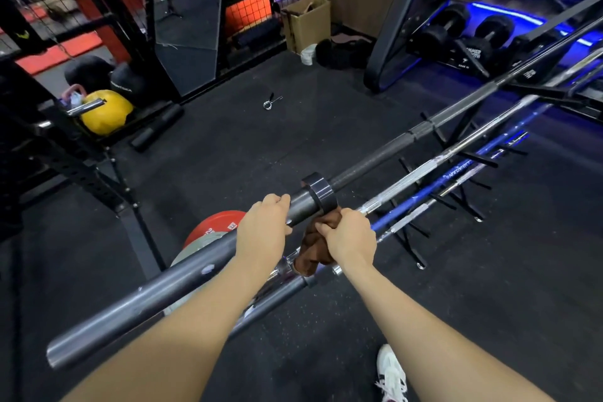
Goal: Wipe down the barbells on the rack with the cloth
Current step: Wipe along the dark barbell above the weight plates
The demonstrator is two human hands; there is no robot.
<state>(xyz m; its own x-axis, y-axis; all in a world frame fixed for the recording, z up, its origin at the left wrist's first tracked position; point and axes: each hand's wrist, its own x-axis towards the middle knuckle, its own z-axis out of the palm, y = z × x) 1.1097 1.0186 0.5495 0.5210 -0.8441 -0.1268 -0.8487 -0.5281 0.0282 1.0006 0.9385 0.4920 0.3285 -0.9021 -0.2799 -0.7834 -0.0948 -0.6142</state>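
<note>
A dark grey barbell (163, 297) runs from the lower left up to the right across the view, its collar (321, 191) near the middle. My left hand (264, 232) grips the thick sleeve just below the collar. My right hand (350, 238) holds a bunched brown cloth (311, 246) against the underside of the sleeve beside the collar. Lower on the black rack (411, 238) lie a chrome barbell (424, 170) and a blue-shafted barbell (434, 188).
Red and grey weight plates (212, 228) stand on the floor under the bar. A spring clip (270, 102) lies on the black rubber floor. A yellow ball (106, 111), a cardboard box (306, 23) and dumbbells (489, 33) sit further back. My white shoe (391, 375) shows at the bottom.
</note>
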